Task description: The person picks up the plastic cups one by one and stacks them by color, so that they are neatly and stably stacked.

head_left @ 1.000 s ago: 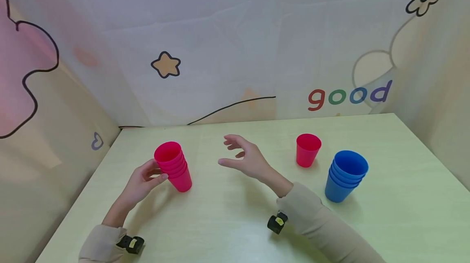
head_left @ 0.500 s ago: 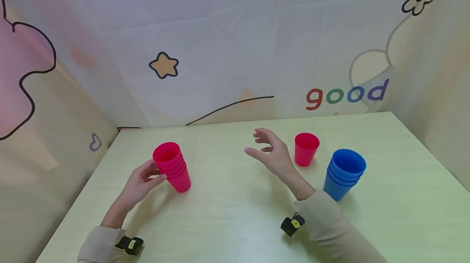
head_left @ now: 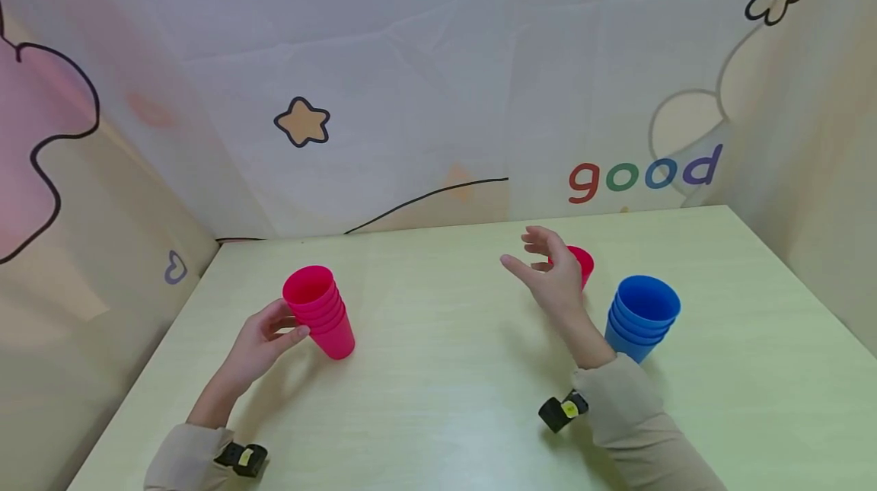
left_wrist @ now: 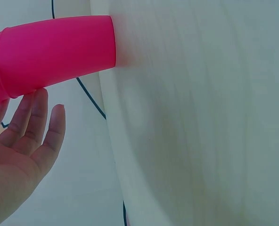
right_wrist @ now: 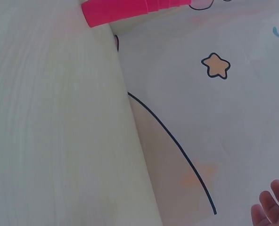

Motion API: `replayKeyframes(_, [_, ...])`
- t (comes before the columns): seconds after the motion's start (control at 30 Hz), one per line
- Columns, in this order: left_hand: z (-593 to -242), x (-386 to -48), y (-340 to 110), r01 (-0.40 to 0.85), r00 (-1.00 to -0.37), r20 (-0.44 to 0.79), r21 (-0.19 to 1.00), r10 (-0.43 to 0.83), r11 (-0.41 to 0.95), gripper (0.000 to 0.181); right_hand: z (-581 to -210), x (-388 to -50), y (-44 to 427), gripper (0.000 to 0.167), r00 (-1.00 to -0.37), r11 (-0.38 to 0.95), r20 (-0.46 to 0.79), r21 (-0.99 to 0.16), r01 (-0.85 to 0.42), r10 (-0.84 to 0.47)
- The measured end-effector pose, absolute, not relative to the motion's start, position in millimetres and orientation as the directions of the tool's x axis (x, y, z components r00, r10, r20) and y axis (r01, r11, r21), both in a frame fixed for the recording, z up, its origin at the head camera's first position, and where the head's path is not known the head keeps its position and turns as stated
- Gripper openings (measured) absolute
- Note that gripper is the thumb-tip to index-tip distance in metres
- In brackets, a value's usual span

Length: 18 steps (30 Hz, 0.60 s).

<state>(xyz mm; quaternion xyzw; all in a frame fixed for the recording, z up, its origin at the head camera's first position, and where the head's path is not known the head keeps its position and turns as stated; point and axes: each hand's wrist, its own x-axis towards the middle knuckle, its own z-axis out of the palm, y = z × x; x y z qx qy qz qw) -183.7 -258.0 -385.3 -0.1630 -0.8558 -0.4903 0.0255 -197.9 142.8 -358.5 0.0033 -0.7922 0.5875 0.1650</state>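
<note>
Several nested pinkish-red plastic cups [head_left: 330,323] stand as one stack on the left of the table. My left hand [head_left: 255,350] holds this stack by its left side, thumb in front and fingers behind. The left wrist view shows the fingertips [left_wrist: 40,101] against the lowest cup's wall [left_wrist: 59,49]. My right hand [head_left: 558,289] hovers with thumb and fingers spread and nothing between them. Behind it, partly hidden, is a single red cup [head_left: 586,263]. Only some fingertips [right_wrist: 273,209] show at the edge of the right wrist view.
A stack of blue cups [head_left: 642,312] stands right of my right hand; the forearm covers part of its base. The pale wooden table [head_left: 425,369] ends at a printed cloth backdrop [head_left: 411,118], with more cloth at both sides.
My right hand has moved right, from the middle of the table to in front of the single red cup. My left hand and its stack have stayed put.
</note>
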Motion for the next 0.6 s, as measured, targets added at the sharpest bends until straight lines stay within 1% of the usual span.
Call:
replayKeyframes(0.3, [-385.9,-184.4,-258.5,0.304,-0.945,0.203,0.832,0.255,0.464,0.044,-357.4,-197.0,151.7,0.065,-0.898,0.347,0.268,-0.927,-0.142,0.348])
replayKeyframes(0.43, [-386.0,-184.4,-259.0,0.31,-0.944,0.209,0.83,0.256,0.463,0.043,-358.6,-196.9,153.4,0.066,-0.893,0.337,0.238,-0.936,-0.106,0.381])
replayKeyframes(0.6, [-385.9,-184.4,-259.1,0.317,-0.941,0.216,0.827,0.259,0.463,0.043,-360.6,-197.5,153.8,0.065,-0.901,0.312,0.209,-0.946,-0.087,0.38])
